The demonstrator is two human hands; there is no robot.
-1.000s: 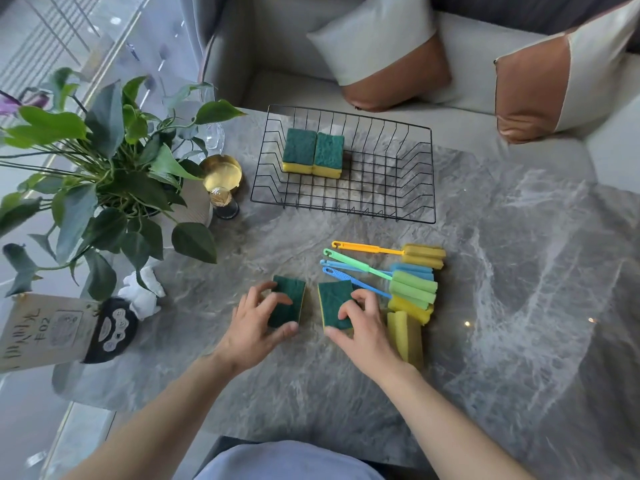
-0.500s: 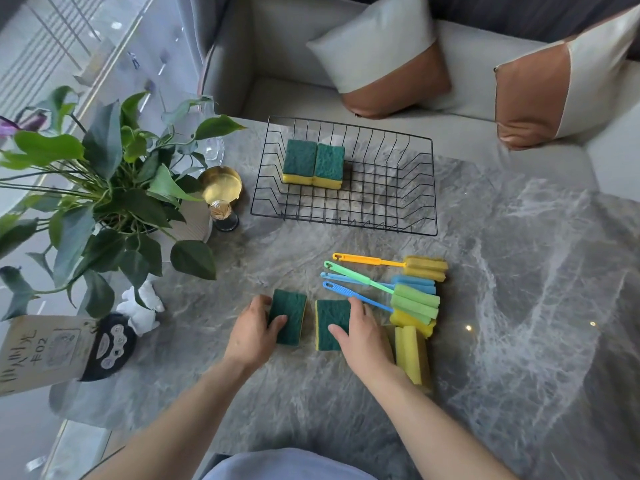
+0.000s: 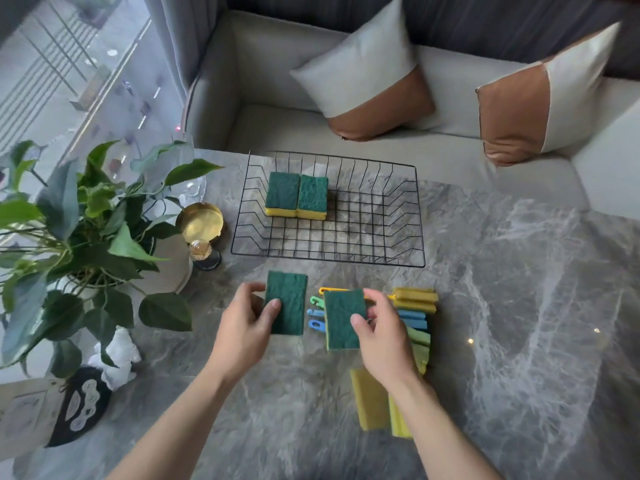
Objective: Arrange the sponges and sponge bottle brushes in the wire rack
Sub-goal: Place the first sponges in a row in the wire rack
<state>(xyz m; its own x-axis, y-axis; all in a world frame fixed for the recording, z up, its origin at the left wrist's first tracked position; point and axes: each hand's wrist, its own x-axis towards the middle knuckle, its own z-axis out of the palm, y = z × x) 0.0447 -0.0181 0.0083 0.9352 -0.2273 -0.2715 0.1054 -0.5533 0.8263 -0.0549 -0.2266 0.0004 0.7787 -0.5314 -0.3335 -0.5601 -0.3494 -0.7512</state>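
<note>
A black wire rack (image 3: pixel 394 261) stands at the far side of the marble table, with two green-topped yellow sponges (image 3: pixel 296 195) side by side in its back left corner. My left hand (image 3: pixel 242 327) holds a green-topped sponge (image 3: pixel 287 303) lifted above the table. My right hand (image 3: pixel 381 337) holds another green-topped sponge (image 3: pixel 343 317), also lifted. Under and right of it lie several sponge bottle brushes (image 3: pixel 414 317) in yellow, blue and green. Two yellow sponges (image 3: pixel 372 400) stand on edge by my right wrist.
A leafy potted plant (image 3: pixel 86 237) fills the table's left side, with a gold dish on a stand (image 3: pixel 201 225) beside the rack. A white figurine (image 3: pixel 117 358) and a dark tag (image 3: pixel 79 407) lie at the left front. A sofa with cushions (image 3: pixel 367 74) sits behind the table.
Both hands have closed on the two green-topped sponges and lifted them off the table toward the rack. The camera view has tilted upward.
</note>
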